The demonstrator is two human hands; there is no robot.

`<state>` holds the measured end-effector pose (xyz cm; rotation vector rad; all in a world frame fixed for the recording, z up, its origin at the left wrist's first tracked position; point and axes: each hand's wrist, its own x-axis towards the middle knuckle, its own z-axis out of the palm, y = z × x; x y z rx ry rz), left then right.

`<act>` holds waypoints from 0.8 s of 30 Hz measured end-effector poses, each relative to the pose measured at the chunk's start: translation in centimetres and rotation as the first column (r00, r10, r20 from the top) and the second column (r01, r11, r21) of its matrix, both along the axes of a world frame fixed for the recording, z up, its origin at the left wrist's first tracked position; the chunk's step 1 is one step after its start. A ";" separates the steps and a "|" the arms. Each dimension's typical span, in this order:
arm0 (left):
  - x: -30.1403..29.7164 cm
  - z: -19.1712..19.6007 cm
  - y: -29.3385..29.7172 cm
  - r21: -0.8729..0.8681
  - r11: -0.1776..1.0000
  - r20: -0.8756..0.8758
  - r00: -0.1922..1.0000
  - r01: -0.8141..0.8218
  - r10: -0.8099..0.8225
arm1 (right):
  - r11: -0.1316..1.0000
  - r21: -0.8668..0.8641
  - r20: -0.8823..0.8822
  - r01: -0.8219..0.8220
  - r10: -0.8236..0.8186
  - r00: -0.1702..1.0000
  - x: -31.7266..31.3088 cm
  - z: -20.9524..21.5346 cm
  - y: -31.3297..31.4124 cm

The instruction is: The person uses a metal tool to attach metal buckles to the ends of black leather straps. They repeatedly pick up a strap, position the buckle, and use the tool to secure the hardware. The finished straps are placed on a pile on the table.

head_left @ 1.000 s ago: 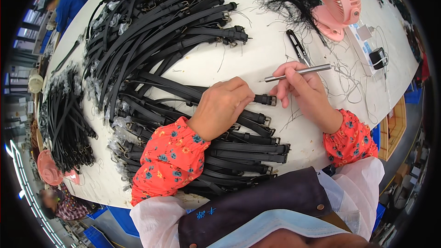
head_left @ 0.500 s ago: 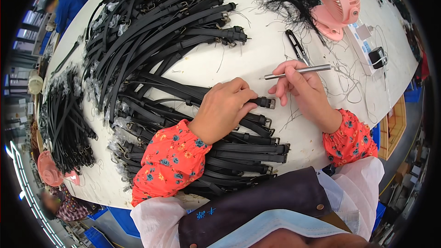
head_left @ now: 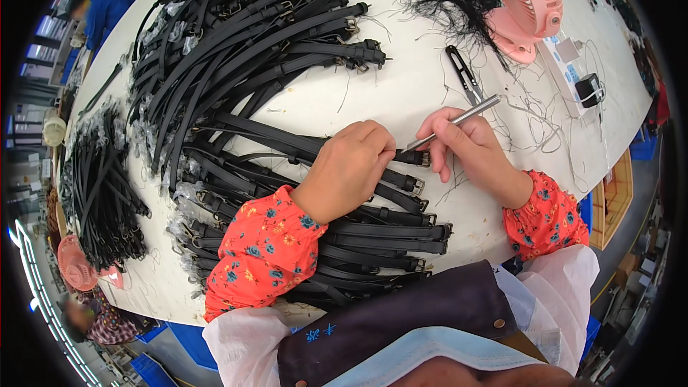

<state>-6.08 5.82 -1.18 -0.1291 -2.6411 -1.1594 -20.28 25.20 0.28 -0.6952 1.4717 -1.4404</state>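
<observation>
My left hand (head_left: 347, 166) is closed on a black belt (head_left: 410, 157), fingertips pinching it a little short of its metal buckle. In my right hand (head_left: 473, 149) is a slim silver pen-like tool (head_left: 473, 113), held between thumb and fingers. Its lower tip points down to the left and meets or nearly meets the belt beside my left fingertips; exact contact is hard to see. More black belts (head_left: 390, 236) lie side by side under and below my left wrist, their buckle ends toward the right.
A large heap of black belts (head_left: 251, 57) covers the far left, with a smaller bundle (head_left: 107, 186) beyond. Black thread snips (head_left: 463, 72), loose threads, a pink fan (head_left: 527, 0) and a white power strip (head_left: 570, 82) sit at the far right. Another person (head_left: 115, 11) bends over, far left.
My right hand has tilted the pen-like tool, bringing its tip down and closer to the belt by my left fingers. My left hand has shifted slightly left, still pinching the belt.
</observation>
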 end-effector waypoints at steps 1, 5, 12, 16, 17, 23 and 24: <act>0.0 0.1 0.0 0.015 1.000 0.017 1.000 -0.006 0.006 | 0.999 0.048 0.015 -0.012 0.011 1.000 0.0 0.3 0.0; 0.0 0.1 -0.1 0.053 0.998 0.056 0.998 -0.027 0.024 | 0.999 0.036 -0.006 -0.029 0.029 1.000 0.2 0.1 0.0; 0.0 0.0 -0.2 0.064 0.998 0.065 0.998 -0.029 0.025 | 0.998 0.029 -0.028 -0.060 0.061 0.998 0.3 0.3 -0.1; 0.0 0.2 -0.2 0.062 0.998 0.074 0.997 -0.026 0.021 | 0.998 0.025 -0.044 -0.062 0.063 0.997 0.4 0.3 -0.1; 0.0 0.3 -0.2 0.061 0.998 0.076 0.997 -0.026 0.021 | 0.998 0.028 -0.045 -0.060 0.061 0.997 0.5 0.3 -0.1; 0.0 0.2 -0.2 0.065 0.998 0.075 0.997 -0.027 0.022 | 0.998 0.031 -0.063 -0.060 0.062 0.996 0.5 0.2 -0.1; 0.0 0.3 -0.2 0.067 0.997 0.074 0.997 -0.028 0.023 | 0.998 0.032 -0.058 -0.059 0.061 0.996 0.6 0.2 -0.1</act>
